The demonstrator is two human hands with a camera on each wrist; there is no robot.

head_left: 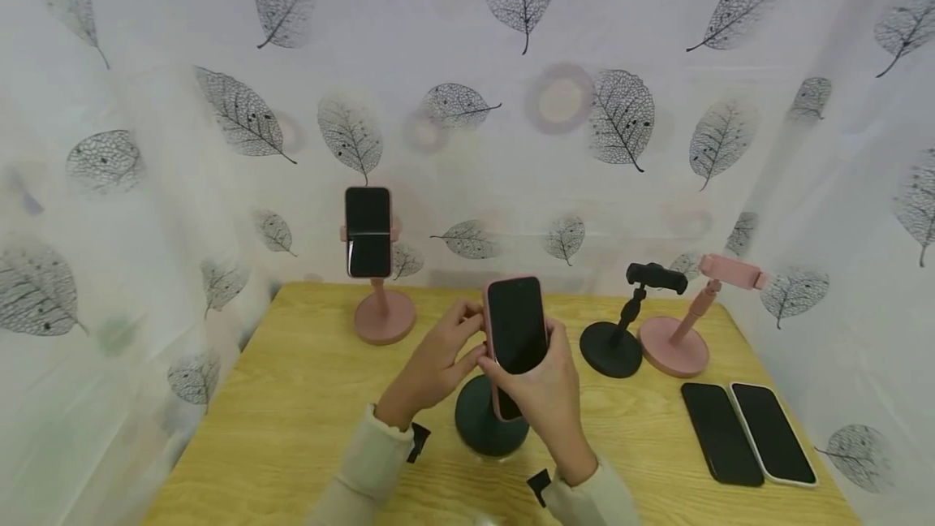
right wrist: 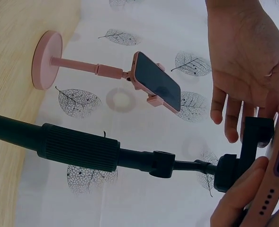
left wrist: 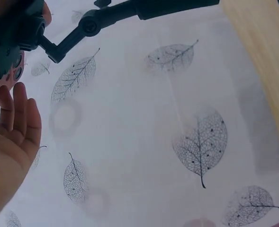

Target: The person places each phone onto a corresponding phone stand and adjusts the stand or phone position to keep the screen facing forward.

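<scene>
My right hand (head_left: 548, 392) grips a phone in a pink case (head_left: 517, 323), its thumb across the lower screen. In front of me stands a dark green phone stand (head_left: 475, 428), its round base partly behind the phone. In the right wrist view its clamp (right wrist: 246, 151) sits against the phone's back. My left hand (head_left: 438, 364) is at the phone's left edge with thumb and index finger. Several of its fingers (left wrist: 20, 109) extend loosely behind the phone in the left wrist view. Whether the left fingertips pinch the clamp or only touch the phone is hidden.
At the back left a pink stand (head_left: 385, 319) holds another phone (head_left: 368, 217). A black stand (head_left: 613, 347) and a second pink stand (head_left: 675, 347) are at the right. A black phone (head_left: 721, 433) and a white-edged phone (head_left: 773, 433) lie by the wooden table's right edge. Leaf-patterned curtain (head_left: 453, 177) surrounds it.
</scene>
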